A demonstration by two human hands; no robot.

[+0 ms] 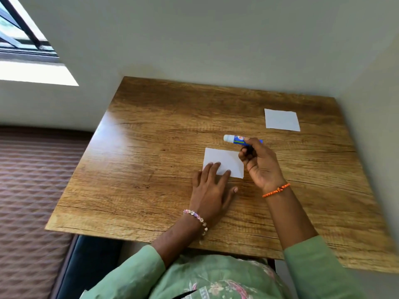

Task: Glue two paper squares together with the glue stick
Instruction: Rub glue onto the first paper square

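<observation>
A white paper square (226,159) lies near the middle of the wooden table (151,147). My left hand (210,186) rests flat on its near left corner, fingers spread. My right hand (260,164) hovers at the square's right edge and grips a blue glue stick (236,140), held sideways with its white cap end pointing left. A second white paper square (281,120) lies apart at the far right of the table, with nothing touching it.
The table stands against a pale wall at the back and right. A brown quilted surface (32,190) lies to the left, below table level. A window (19,35) is at the upper left.
</observation>
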